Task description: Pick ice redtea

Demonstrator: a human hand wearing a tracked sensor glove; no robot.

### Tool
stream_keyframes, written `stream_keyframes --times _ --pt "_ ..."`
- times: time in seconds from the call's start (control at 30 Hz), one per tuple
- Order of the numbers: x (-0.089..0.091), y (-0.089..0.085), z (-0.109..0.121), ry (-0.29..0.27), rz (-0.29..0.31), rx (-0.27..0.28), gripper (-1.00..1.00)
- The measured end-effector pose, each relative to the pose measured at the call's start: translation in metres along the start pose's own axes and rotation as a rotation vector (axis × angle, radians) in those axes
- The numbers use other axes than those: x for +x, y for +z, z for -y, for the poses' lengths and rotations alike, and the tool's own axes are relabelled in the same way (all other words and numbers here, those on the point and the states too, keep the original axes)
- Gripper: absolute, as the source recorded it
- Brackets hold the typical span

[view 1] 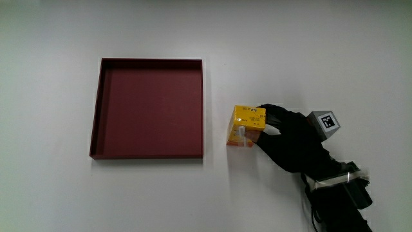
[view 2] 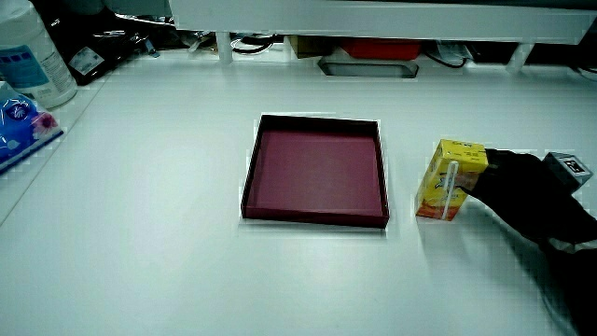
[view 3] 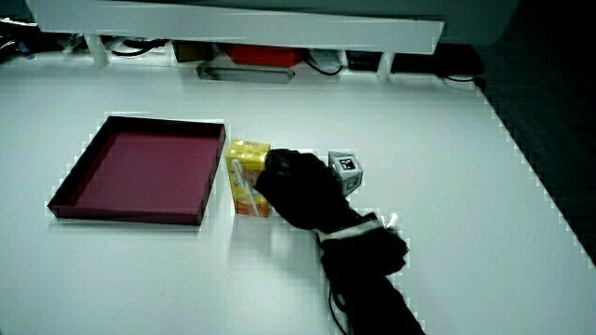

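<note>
closed around the yellow ice red tea carton (view 1: 246, 126), the grip of the gloved hand (view 1: 291, 138) wraps the carton's side that faces away from the dark red tray (view 1: 149, 108). the carton stands upright on the white bench (view 1: 58, 187), just beside the tray but apart from it, with a straw on its face in both side views (view 2: 451, 179) (view 3: 248, 176). the patterned cube (view 1: 324, 122) sits on the back of the hand.
</note>
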Motion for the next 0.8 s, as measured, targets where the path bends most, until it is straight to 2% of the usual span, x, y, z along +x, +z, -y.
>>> stream_keyframes --times 0.03,0.1,0.17,0.23,0.43,0.53,0.67,0.77,0.8 --pt "0.001 0.000 0.000 0.014 0.002 0.013 0.05" --pt "0.003 0.001 0.000 0.022 -0.031 0.029 0.15" --pt "0.005 0.001 0.000 0.058 -0.059 0.056 0.25" --pt "0.008 0.003 0.001 0.071 -0.071 0.097 0.35" --pt "0.016 0.006 0.003 0.147 -0.198 0.135 0.65" --pt "0.018 0.005 0.003 0.149 -0.228 0.142 0.80" --pt "0.020 0.004 0.002 0.154 -0.237 0.145 1.00" --pt "0.022 0.004 0.002 0.159 -0.226 0.161 1.00" --pt "0.018 0.003 0.003 0.168 -0.247 0.156 1.00"
